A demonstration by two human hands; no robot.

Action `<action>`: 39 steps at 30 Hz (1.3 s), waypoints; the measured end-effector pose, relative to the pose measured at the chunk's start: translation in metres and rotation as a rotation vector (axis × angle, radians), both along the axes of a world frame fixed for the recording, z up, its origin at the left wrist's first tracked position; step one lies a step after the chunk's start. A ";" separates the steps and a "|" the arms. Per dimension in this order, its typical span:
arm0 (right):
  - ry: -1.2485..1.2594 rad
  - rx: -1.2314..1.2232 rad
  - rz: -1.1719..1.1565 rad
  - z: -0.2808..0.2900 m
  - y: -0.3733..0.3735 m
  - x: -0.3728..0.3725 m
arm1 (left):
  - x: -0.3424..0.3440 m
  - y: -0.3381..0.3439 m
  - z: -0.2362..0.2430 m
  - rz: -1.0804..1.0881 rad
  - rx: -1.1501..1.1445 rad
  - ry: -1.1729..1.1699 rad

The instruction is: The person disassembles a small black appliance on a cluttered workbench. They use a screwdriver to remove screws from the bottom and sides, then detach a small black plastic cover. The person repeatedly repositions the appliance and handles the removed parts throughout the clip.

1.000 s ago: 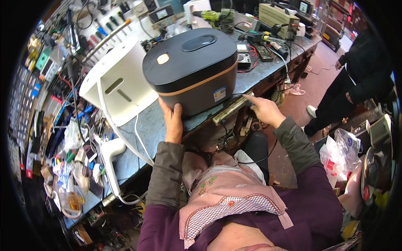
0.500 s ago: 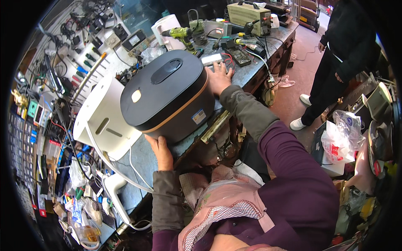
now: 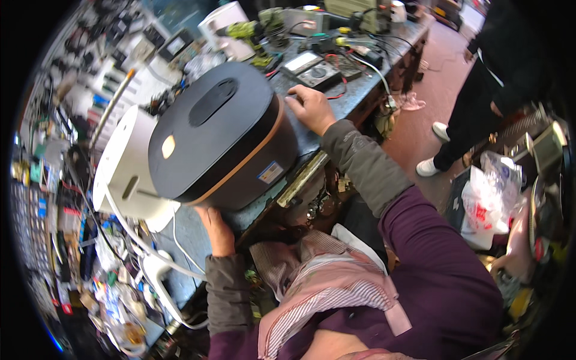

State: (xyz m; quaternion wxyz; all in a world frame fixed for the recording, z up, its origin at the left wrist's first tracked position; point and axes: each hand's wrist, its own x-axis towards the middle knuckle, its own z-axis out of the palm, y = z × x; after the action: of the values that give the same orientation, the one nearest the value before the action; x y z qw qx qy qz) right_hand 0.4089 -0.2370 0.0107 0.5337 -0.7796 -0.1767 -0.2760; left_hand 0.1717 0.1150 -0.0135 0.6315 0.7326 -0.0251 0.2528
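A black rice cooker with rounded corners, a copper-coloured band and a small label stands tilted in my view at the bench edge. The fingers of my left hand are tucked at its lower near-left edge, their tips hidden by the cooker. My right hand is beside its right side, fingers curled in loosely, with nothing visible in them; whether a fingertip touches the cooker I cannot tell. A multimeter with red leads lies just beyond that hand. Left of the cooker stands a white plastic housing with slots.
On the blue bench a white cable runs by a white handled device. A green cordless drill is at the back. Tools and parts crowd the left. A person in black stands at right, near white plastic bags.
The rice cooker has shifted left, uncovering more of the multimeter. My right hand has come off the cooker's side and its fingers have curled. My left hand stays at the lower edge.
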 end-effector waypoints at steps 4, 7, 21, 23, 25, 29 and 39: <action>0.056 -0.149 0.117 0.006 -0.008 0.002 | 0.001 -0.017 0.009 -0.010 -0.011 0.002; 0.066 -0.101 0.189 0.000 -0.010 0.013 | 0.008 -0.019 0.011 -0.031 -0.038 -0.086; 0.256 0.807 0.637 0.077 -0.006 -0.149 | -0.013 -0.047 0.152 -0.067 0.030 0.347; 0.330 0.744 0.630 0.103 -0.015 -0.152 | -0.004 -0.043 0.163 -0.045 0.209 0.343; 0.407 0.770 0.638 0.112 -0.014 -0.143 | 0.004 -0.039 0.182 -0.027 0.341 0.384; 0.446 0.812 0.642 0.113 -0.004 -0.116 | 0.032 -0.030 0.183 0.037 0.418 0.376; 0.403 1.007 0.616 0.052 0.002 -0.064 | 0.039 -0.028 0.169 0.065 0.361 0.380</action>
State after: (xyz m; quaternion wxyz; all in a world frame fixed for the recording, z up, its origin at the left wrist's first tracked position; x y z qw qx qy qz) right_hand 0.3446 -0.2351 0.0631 0.9137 -0.3824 -0.1375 -0.0061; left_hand 0.2110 0.0874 0.1553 0.4753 0.8683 0.0727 0.1223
